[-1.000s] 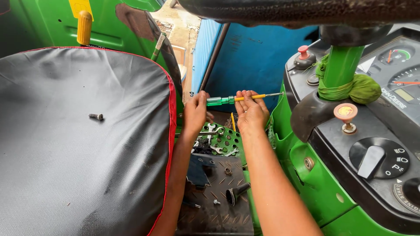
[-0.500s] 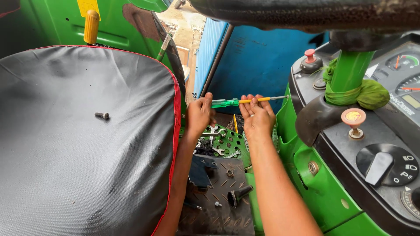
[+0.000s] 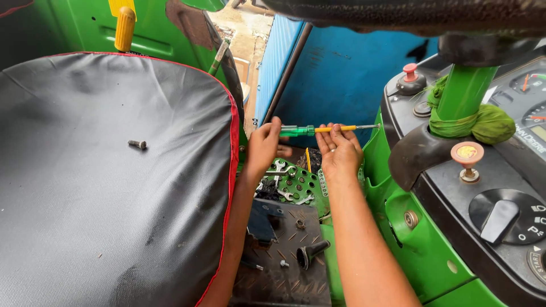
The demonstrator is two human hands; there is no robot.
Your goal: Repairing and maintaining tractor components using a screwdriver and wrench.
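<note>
I hold the screwdriver (image 3: 318, 129) level above the footwell, between the black seat (image 3: 108, 182) and the green console (image 3: 398, 227). My left hand (image 3: 263, 149) fingers clamp its green handle; my right hand (image 3: 339, 152) fingertips pinch the yellow shaft.

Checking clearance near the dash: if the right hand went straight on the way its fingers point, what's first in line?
The right hand points up-frame and already touches the screwdriver. Past it, likely the blue panel; depth is unclear.
</note>
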